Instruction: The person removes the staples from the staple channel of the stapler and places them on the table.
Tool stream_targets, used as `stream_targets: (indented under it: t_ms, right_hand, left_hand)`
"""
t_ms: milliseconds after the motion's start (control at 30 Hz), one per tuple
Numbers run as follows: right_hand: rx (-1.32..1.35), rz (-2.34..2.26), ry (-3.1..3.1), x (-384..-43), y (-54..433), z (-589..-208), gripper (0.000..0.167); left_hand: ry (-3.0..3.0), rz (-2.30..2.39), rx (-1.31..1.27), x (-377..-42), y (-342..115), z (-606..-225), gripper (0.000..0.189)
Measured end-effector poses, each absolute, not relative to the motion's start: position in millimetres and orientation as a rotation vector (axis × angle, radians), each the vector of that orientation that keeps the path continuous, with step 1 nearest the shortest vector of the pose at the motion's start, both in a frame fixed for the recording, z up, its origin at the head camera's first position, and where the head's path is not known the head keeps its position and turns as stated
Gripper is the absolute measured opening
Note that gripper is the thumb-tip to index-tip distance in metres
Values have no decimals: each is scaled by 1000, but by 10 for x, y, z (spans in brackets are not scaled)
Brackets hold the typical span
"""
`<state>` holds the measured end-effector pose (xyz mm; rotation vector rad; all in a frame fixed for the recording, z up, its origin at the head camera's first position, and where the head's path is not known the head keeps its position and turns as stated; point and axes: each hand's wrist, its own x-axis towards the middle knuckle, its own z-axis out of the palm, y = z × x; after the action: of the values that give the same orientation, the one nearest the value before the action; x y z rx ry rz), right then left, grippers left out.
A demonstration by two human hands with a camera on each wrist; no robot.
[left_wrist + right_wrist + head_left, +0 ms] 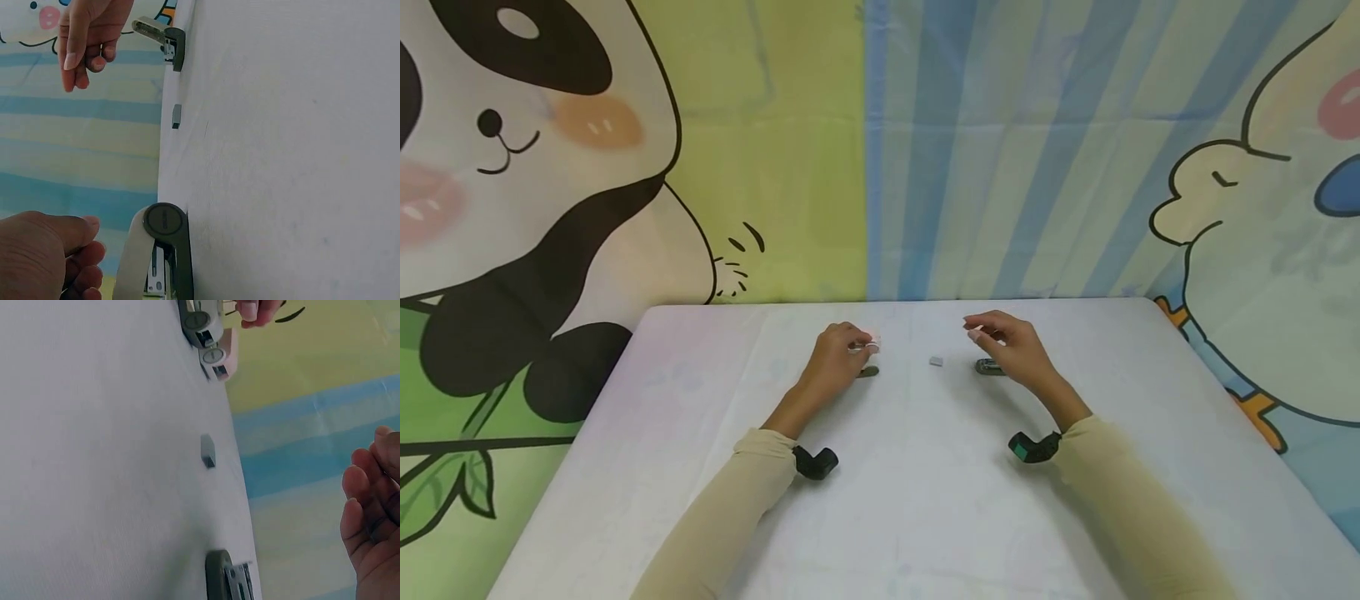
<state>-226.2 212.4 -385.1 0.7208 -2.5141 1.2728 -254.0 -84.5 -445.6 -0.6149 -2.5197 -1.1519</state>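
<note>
My left hand (838, 358) hovers by a green-and-white stapler (165, 222), its fingers loosely curled with nothing seen between them. A pink stapler (228, 356) stands just beyond that one, mostly hidden by the hand in the head view. Over on the right, a dark green stapler (179, 50) lies with its top swung up, baring the metal inside. My right hand (1011, 346) is raised above it, fingers lightly bent and apart from it. Between the two hands, a small grey block of staples (936, 362) lies on the tabletop.
A white cloth covers the table (895, 500). Its far edge meets a printed backdrop (970, 150) with stripes, a panda and another cartoon animal. Each wrist wears a black camera, such as the left one (815, 462).
</note>
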Motion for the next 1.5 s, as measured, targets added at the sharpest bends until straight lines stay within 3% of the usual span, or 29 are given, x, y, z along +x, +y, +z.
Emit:
stream_targets:
  t_ms: [200, 500, 867, 1100, 1500]
  right_hand:
    - [759, 1472, -2580, -2335, 1835, -3976, 26]
    - [781, 1604, -2697, -2628, 1621, -4474, 31]
    - [932, 1701, -2835, -2495, 1244, -4298, 41]
    - [854, 1701, -2867, -2623, 1163, -4588, 40]
    - [787, 1607, -2839, -2626, 1080, -4613, 31]
  left_hand:
    - [-2561, -1094, -516, -2537, -1033, -4502, 13]
    - [-2657, -1179, -466, -2514, -1281, -4566, 22]
    - [-2829, -1308, -521, -2509, -1395, -4700, 39]
    - [-2834, -1304, -592, -2538, -1372, -4725, 36]
    - [-2886, -1218, -594, -2573, -1286, -4670, 17]
